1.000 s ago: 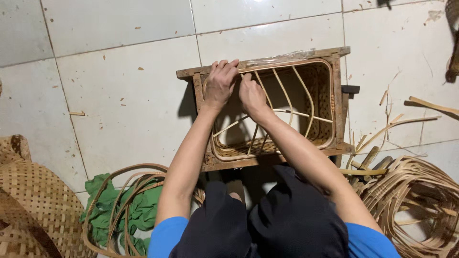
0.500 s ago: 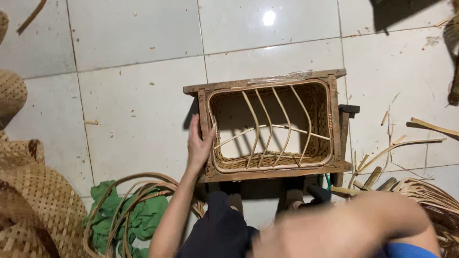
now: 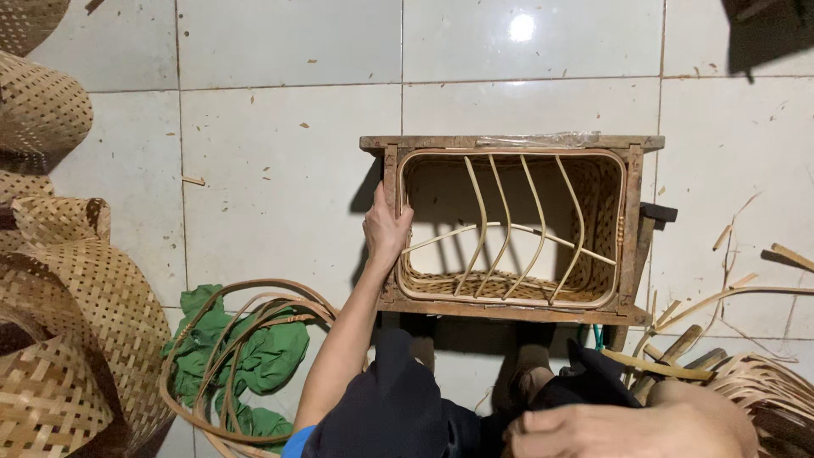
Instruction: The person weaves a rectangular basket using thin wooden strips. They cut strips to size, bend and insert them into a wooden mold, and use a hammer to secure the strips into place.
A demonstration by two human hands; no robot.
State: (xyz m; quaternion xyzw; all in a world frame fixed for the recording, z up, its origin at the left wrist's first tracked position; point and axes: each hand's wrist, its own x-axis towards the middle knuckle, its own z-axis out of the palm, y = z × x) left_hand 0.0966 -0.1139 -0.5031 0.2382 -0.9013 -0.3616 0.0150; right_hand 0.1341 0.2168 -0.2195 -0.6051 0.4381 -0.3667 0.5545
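The basket [image 3: 509, 229], a half-woven rectangular one, sits inside a wooden frame [image 3: 632, 220] on the tiled floor [image 3: 280, 170], just ahead of the person's knees. Its base and lower walls are woven; several bare ribs [image 3: 504, 225] arch across the open mouth, crossed by one thin strip. The left hand [image 3: 386, 231] rests on the frame's left side, fingers curled over the basket's rim, steadying it more than working it. The right hand [image 3: 585, 428] lies low at the bottom edge, away from the basket, near the knee; whether it is open or grasping anything I cannot tell.

This looks like a pause in the weaving, with the form held in place while the other hand is off the work. Going on would seem to call for a fresh strip and both hands back at the rim, threading among the ribs.

Around it: loose strips [image 3: 746, 293] and coiled cane [image 3: 763, 382] to the right, close to the right hand. To the left, cane hoops [image 3: 246, 297] over a green cloth [image 3: 263, 356], and further left a stack of woven baskets [image 3: 76, 339]. Chips litter the floor. Nothing lies between the hands and the basket; the ribs themselves crowd the opening.
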